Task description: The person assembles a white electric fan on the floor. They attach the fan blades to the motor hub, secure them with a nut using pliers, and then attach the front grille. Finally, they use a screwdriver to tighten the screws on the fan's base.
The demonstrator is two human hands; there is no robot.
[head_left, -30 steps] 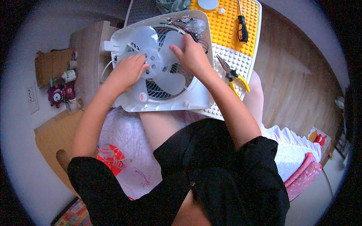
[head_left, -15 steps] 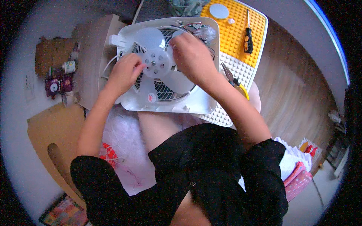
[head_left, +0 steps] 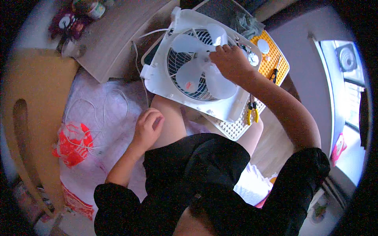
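Note:
A white box fan (head_left: 236,114) lies tilted across my lap and a small studded table, its inside facing up. Translucent fan blades (head_left: 189,74) sit over the round grille. My right hand (head_left: 232,65) is at the blades' hub with its fingers bent and closed; the fingertips are partly hidden, so what they grip cannot be made out. Off the fan, above my thigh, my left hand (head_left: 149,126) has its fingers curled in. A white cord (head_left: 137,59) runs down close to those fingers; whether they hold anything is not visible.
Yellow-handled pliers (head_left: 252,112) and a screwdriver (head_left: 274,72) lie on the studded table (head_left: 232,131), near a white disc (head_left: 263,46). Left are a wooden cabinet (head_left: 118,35), a red-and-white bag (head_left: 76,145) and a cardboard piece (head_left: 39,86).
My left hand has left the fan's hub and come down toward my lap. The right hand has moved onto the hub. The view has turned, bringing a window into sight.

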